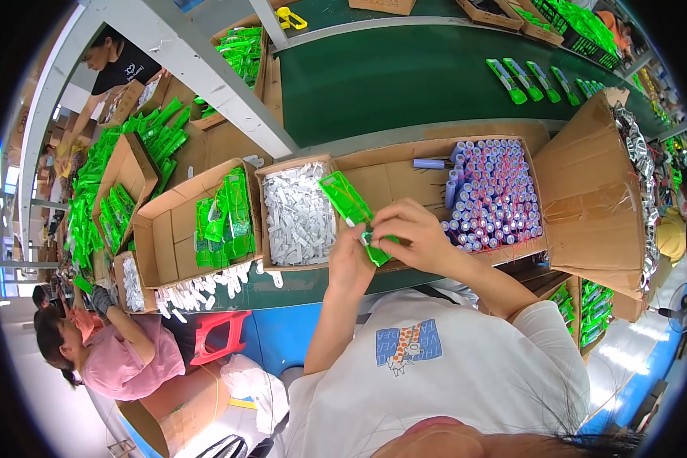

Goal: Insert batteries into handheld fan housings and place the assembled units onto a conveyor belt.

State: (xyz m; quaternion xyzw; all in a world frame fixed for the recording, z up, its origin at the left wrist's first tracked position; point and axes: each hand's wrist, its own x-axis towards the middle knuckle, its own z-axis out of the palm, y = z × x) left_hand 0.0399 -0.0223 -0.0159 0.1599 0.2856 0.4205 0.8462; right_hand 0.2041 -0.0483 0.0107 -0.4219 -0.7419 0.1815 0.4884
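Observation:
A long green plastic casing (345, 198) is held aslant in front of my chest, its upper end toward the box of white parts. My left hand (349, 267) is closed on its lower half, thumb and fingers along the edge. Over the same part bends my right hand (414, 235), fingertips pinched together at the casing's inside. Something small and dark shows at those fingertips, too small to name. An open cardboard box of white plastic pieces (299, 217) stands just left of the casing. Purple cylindrical battery cells (496, 195) with red wires stand packed in a box to the right.
Farther left, a cardboard box (177, 248) holds several green casings with circuit boards. Beyond the boxes runs a green conveyor belt (374, 84) carrying finished-looking green units (507, 80). A tall cardboard box (594, 202) rises at right. A co-worker in pink (133, 355) sits at left.

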